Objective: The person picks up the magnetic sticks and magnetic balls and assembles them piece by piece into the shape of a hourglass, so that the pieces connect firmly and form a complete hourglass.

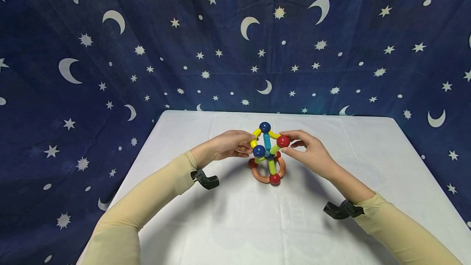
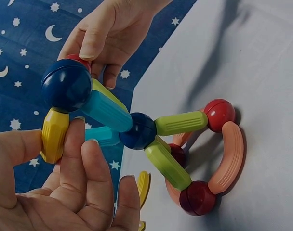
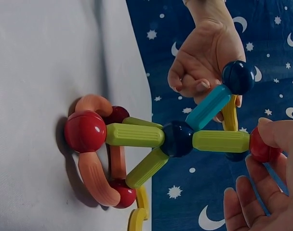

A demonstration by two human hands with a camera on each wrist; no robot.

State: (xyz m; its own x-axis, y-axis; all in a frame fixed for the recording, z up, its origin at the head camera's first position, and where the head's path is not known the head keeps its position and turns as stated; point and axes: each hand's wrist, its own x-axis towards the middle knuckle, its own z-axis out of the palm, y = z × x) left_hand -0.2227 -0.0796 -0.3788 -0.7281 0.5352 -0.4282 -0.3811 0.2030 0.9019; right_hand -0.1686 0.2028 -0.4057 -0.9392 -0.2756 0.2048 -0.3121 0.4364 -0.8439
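A construction of ridged rods and balls stands on the white table. Its base is a ring of orange curved rods (image 3: 96,180) and red balls (image 2: 198,198). Green rods (image 3: 134,135) rise from it to a central blue ball (image 3: 177,138), from which turquoise rods (image 2: 106,110) and another green rod branch upward. My left hand (image 1: 232,145) pinches a yellow curved rod (image 2: 55,134) joined to an upper blue ball (image 2: 66,85). On the other side, my right hand (image 1: 310,152) holds a red ball (image 1: 283,141) at the branching green rod's end between thumb and fingers.
Yellow curved pieces (image 2: 143,187) lie on the white table (image 1: 228,224) behind the construction, partly hidden. A dark blue cloth (image 1: 228,44) with moons and stars hangs behind the table. Both wrists wear black bands (image 1: 206,180).
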